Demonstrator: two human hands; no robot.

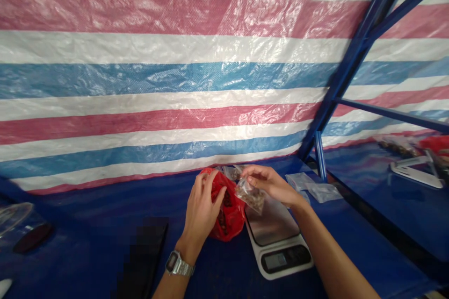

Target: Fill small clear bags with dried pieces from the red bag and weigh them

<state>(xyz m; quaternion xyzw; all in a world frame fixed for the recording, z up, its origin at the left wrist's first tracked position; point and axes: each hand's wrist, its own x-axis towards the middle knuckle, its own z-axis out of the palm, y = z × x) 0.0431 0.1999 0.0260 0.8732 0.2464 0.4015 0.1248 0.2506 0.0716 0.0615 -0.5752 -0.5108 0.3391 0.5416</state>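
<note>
My left hand (pixel 202 206), with a metal watch on its wrist, reaches into the mouth of a red plastic bag (pixel 232 217) that holds dark, reddish-brown pieces; its fingers are curled inside the opening. My right hand (pixel 269 183) pinches the top of a small clear bag (pixel 249 196) partly filled with brownish bits and holds it just above the steel plate of a white kitchen scale (pixel 277 238). What the left fingers grasp is hidden by the red bag.
Two small clear bags (pixel 312 187) lie on the blue table (pixel 105 224) right of the scale. A dark blurred rectangle (pixel 143 257) lies at the left, beside a glass lid (pixel 14 224). A striped tarp (pixel 157 79) hangs behind. A blue rack (pixel 354 56) stands right, with another scale (pixel 416 170).
</note>
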